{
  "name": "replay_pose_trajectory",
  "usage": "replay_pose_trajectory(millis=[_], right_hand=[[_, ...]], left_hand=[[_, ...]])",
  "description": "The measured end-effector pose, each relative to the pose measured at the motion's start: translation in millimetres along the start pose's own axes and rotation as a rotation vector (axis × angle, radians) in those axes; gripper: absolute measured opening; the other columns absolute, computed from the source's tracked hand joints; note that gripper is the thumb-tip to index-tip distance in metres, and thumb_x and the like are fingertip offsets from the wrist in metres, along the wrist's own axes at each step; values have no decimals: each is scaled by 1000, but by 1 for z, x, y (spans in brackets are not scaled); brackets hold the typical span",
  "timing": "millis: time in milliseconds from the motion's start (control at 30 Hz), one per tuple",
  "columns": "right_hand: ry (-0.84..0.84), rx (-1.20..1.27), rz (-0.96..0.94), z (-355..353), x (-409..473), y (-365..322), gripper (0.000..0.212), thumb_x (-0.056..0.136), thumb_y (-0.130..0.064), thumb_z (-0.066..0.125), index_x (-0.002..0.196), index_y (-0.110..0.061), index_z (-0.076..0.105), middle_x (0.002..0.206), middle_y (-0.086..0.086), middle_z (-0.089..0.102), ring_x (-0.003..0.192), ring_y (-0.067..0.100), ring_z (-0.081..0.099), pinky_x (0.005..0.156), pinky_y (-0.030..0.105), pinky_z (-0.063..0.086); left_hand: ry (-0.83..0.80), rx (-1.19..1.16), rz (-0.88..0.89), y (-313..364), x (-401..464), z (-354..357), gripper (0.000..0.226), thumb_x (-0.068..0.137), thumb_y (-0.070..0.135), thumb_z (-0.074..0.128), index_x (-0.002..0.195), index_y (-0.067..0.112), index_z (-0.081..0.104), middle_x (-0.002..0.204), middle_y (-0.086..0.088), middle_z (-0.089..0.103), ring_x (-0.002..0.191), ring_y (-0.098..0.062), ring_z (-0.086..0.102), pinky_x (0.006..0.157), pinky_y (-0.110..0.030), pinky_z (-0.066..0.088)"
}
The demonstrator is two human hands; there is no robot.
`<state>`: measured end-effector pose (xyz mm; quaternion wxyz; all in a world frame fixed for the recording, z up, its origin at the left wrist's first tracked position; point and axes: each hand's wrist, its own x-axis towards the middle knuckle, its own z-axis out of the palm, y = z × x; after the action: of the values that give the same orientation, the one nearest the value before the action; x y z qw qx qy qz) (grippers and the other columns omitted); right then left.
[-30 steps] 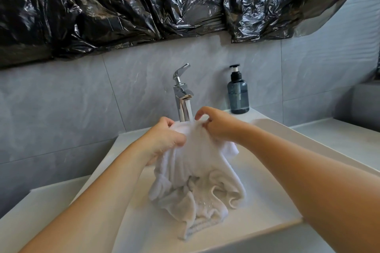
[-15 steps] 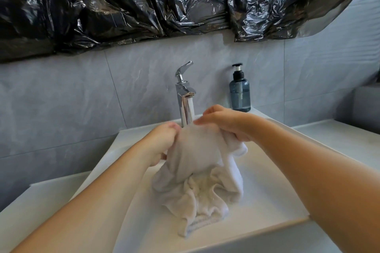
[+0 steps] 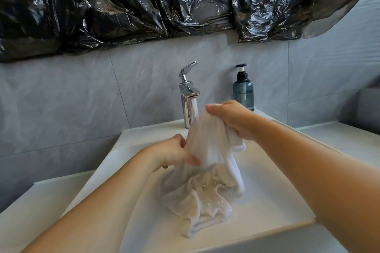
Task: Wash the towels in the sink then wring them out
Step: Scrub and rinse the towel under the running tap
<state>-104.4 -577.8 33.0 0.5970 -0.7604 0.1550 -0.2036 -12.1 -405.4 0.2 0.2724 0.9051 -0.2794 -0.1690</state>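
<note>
Fingers of right hand (image 3: pixel 232 119) clench white towel (image 3: pixel 207 170) high; left hand (image 3: pixel 172 154) pinches it lower, over sink (image 3: pixel 267 201).

A blue-tinted pump bottle (image 3: pixel 243 90) with a black pump head stands at the far right against the grey tiled wall (image 3: pixel 82 98), on a white counter (image 3: pixel 349 139), while crinkled black plastic sheeting (image 3: pixel 144 2) hangs across the wall from left to right above it.
</note>
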Motion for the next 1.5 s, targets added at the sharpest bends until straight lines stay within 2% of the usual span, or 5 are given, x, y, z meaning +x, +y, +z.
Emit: replay_pose_trajectory(millis=[400,733,900,1167,1500], right_hand=[[-208,-300,122,1,0,8,76,58,-46,88,123,-23,54,108,4,67,95,22,69,83,37,56],[-295,-546,97,-1,-9,3,50,72,-22,80,117,-30,59,99,-3,65,84,16,65,67,26,53],[-163,-490,-15,1,-9,2,1,78,-18,66,77,-18,66,75,2,62,66,21,58,55,23,45],[160,31,98,3,-6,-5,8,66,-5,52,69,-12,50,71,7,46,63,24,43,57,26,33],[176,-162,64,0,-1,1,10,79,-16,51,84,-10,56,75,5,48,66,23,45,63,30,36]], left_hand=[[249,-591,243,13,4,-2,16,97,35,51,84,27,51,86,-4,54,76,-19,49,65,-32,36],[330,-726,313,19,3,0,13,94,29,61,85,21,56,90,-9,59,75,-23,57,68,-37,45],[313,-792,281,26,0,-2,11,92,22,67,91,16,58,95,-11,60,81,-24,59,72,-36,47],[-21,-524,122,21,-11,-2,65,52,17,71,117,16,62,107,-3,73,90,-19,65,76,-30,47],[209,-672,128,18,3,4,20,100,31,53,82,24,49,87,-8,54,79,-21,49,67,-32,37]])
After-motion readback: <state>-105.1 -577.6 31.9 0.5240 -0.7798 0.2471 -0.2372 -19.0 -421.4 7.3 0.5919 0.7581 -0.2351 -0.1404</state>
